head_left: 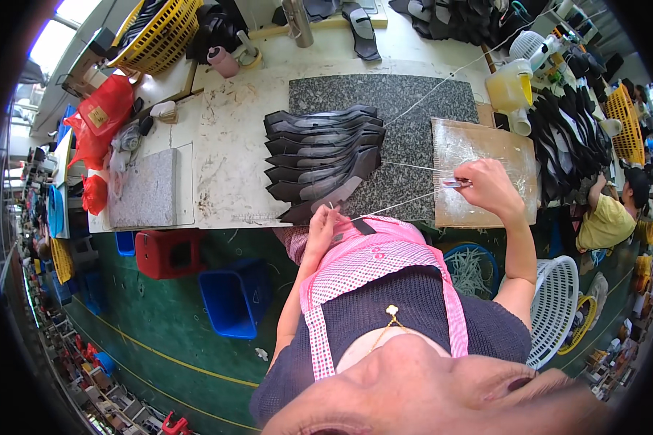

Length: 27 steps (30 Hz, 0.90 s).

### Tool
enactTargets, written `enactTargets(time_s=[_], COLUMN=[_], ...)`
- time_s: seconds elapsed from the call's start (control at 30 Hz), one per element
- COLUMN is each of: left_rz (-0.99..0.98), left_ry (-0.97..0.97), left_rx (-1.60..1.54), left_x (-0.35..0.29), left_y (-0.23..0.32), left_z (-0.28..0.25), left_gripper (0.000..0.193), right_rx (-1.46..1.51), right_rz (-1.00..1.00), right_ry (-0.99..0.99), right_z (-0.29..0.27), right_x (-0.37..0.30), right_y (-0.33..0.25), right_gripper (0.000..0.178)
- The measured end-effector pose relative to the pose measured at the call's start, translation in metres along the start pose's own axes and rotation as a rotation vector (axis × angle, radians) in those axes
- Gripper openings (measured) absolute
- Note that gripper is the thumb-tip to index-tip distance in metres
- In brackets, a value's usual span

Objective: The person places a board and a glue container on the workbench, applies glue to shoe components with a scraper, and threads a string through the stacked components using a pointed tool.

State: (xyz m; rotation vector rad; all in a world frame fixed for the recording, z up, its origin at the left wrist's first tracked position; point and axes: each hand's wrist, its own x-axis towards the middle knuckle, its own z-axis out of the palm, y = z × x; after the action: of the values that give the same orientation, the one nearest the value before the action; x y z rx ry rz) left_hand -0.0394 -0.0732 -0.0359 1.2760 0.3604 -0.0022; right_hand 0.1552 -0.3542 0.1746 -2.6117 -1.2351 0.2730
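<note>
Black shoe upper pieces (319, 152) lie overlapped in a row on the table, several of them, with grey glossy patches. At the near end of the row, my left hand (322, 226) is closed in a pinch on a thin white cord (395, 206) beside the nearest piece. That cord stretches right toward my right hand (490, 187), and another strand runs from the pieces toward the same hand. My right hand is closed round a small metal tool (453, 183) that looks like thread snips, above a brown board (486, 145). Its fingers partly hide the tool.
A speckled stone slab (421, 94) lies under the work. On the right stand a yellowish jug (510, 83) and more black pieces (569, 138). A grey slab (144, 188) and red bag (101, 119) sit left. Blue bin (228, 301) and red stool (168, 254) stand below.
</note>
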Motion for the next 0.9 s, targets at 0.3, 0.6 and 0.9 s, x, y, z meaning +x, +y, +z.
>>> enactTargets(time_s=[0.3,0.6,0.9], left_rz=[0.115,0.248,0.378], left_ry=[-0.064,0.33,0.298], left_rx=[-1.055,-0.317,0.0], left_x=[-0.017,0.018,0.064], left_y=[0.091,0.126,0.116], left_z=[-0.015,-0.022,0.007], left_gripper=[0.011,0.008,0.004], right_rx=[-0.073,-0.194,1.356], right_rz=[0.151,0.288,-0.093], right_ry=[0.507,0.808,-0.066], right_z=[-0.045,-0.026,0.125], right_x=[0.017,0.118,0.151], right_y=[0.001,0.066,-0.093], right_gripper=[0.022,0.01,0.034])
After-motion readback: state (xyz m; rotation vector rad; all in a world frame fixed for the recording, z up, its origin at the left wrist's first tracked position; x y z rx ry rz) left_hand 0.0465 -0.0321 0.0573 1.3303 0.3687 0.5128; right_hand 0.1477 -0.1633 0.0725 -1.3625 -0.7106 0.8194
